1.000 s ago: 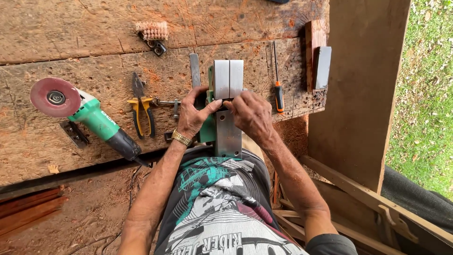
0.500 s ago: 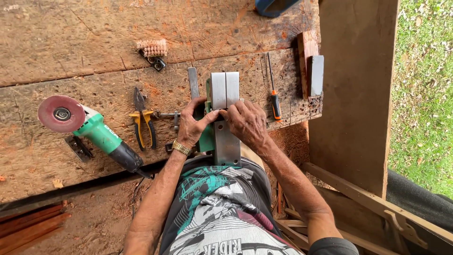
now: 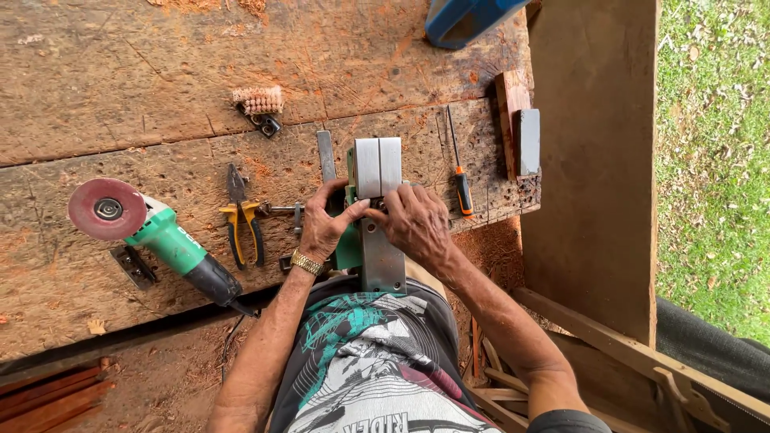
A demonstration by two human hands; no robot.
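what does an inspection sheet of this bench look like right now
surface: worn wooden bench, pitted and dusted with reddish sawdust
job's things: grey metal power tool upside down at the bench edge, sole plates facing up
clutter: green angle grinder, yellow pliers, screwdriver, wire cup brush, grey sharpening stone, blue object at top edge
grippers: left hand and right hand both on the tool's middle; grip hidden
cables: black cord stub at the grinder's tail
surroundings: upright wooden board, grass beyond
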